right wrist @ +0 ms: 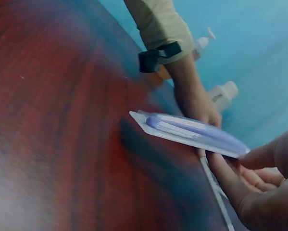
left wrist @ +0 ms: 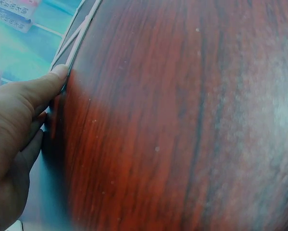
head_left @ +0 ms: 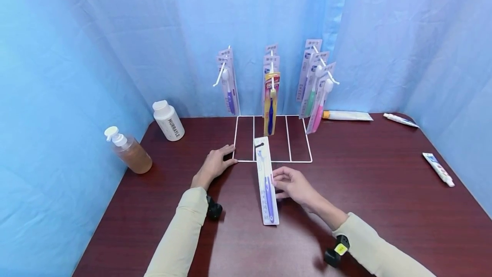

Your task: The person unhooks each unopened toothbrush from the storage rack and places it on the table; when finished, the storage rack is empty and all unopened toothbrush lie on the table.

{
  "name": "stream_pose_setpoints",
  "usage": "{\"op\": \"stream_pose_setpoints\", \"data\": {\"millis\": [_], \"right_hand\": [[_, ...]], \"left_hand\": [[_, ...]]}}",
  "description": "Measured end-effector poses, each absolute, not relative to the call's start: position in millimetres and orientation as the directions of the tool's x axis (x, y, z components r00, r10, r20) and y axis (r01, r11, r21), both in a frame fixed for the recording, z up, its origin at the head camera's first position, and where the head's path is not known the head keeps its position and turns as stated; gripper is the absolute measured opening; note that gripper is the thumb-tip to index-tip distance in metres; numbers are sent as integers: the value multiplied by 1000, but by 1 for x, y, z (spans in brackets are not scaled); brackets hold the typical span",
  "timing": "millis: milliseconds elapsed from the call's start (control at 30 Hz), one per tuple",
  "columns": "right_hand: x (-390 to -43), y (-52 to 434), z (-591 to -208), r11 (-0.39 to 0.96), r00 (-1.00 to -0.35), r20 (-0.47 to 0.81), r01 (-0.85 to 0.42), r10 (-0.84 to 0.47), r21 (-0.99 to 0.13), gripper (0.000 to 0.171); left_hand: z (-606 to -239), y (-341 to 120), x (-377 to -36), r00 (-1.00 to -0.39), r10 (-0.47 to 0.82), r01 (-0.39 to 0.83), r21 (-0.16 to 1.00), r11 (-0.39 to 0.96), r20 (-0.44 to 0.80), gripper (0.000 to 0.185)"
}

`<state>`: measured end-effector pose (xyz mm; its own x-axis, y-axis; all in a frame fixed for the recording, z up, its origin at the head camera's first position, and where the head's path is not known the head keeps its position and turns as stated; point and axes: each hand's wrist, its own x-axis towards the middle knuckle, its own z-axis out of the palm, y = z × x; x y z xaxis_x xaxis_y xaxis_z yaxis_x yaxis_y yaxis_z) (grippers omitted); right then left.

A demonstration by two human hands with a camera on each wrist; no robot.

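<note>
My right hand (head_left: 294,187) pinches a packaged purple toothbrush (head_left: 267,183) by its right edge, thumb on the front and fingers behind. The pack is tilted above the table, its slotted hanging hole at the top end. In the right wrist view the purple handle (right wrist: 196,130) shows under clear plastic. My left hand (head_left: 213,163) lies by the left front corner of the white wire rack (head_left: 290,140), fingers fairly straight. Its thumb (left wrist: 59,72) touches the wire in the left wrist view. Toothbrush packs hang from the rack's three hooks, a yellow one (head_left: 271,110) foremost in the middle.
At the left stand a pump bottle (head_left: 132,153) and a white bottle (head_left: 169,122). Toothpaste tubes lie right of the rack: one with an orange cap (head_left: 347,116), a small white one (head_left: 401,120) and another (head_left: 438,169) near the right edge. Blue curtains enclose the table.
</note>
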<state>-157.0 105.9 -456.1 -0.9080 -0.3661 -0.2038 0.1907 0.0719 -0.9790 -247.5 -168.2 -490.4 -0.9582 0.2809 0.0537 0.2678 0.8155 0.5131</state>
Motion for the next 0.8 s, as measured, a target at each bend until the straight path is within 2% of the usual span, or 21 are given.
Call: {"op": "stream_pose_setpoints", "data": {"millis": [133,400,667,800], "right_hand": [[-154,101,-464,86,-894,-279,266,-350,-960,24],[-152,90,-472,141,-865,-347,317,-363,-938,21],[-149,88,-472,162,-862,-363,326,-353,-931,28],[-145,90,-466,218,-863,-354,291,-360,-932,33]], "left_hand": [[-489,-168,-247,-960,275,258,516,817,45,56],[-489,-168,-246,-958,281,266,512,817,50,56],[-490,-167,-248,-958,282,264,509,820,43,56],[-489,-167,-247,-958,283,267,501,823,45,56]]}}
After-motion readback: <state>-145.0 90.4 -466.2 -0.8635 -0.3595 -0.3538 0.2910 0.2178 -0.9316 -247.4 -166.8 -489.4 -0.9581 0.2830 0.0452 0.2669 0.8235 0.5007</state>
